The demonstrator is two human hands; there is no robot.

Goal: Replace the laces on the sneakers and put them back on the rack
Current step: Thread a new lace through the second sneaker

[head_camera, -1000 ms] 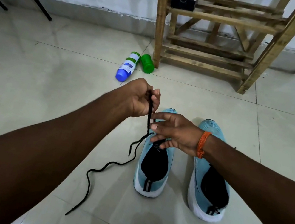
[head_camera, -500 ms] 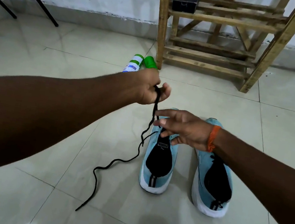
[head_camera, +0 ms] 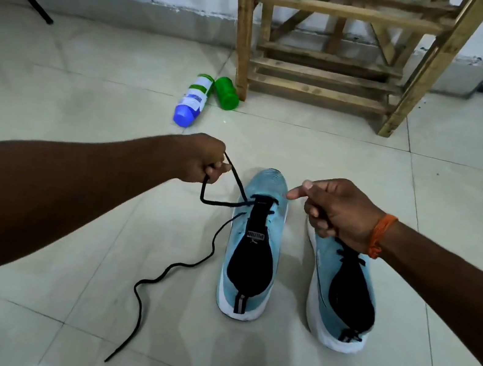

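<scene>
Noted left hand (head_camera: 205, 160) pinching black lace (head_camera: 220, 202) at 10 o'clock of left sneaker (head_camera: 268, 187) on floor (head_camera: 88, 91), lace threaded through front eyelets. Saw right hand (head_camera: 338, 209) curled, index out, over right sneaker (head_camera: 342, 297). Rack (head_camera: 320, 74) at 12 o'clock.

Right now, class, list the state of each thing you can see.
Left hand: grips the lace.
Right hand: curled, holding nothing.
Lace: partly threaded, tail on floor.
Left sneaker: upright, partly laced.
Right sneaker: upright, laces in.
Bottle: lying down.
Rack: standing, no sneakers.
</scene>
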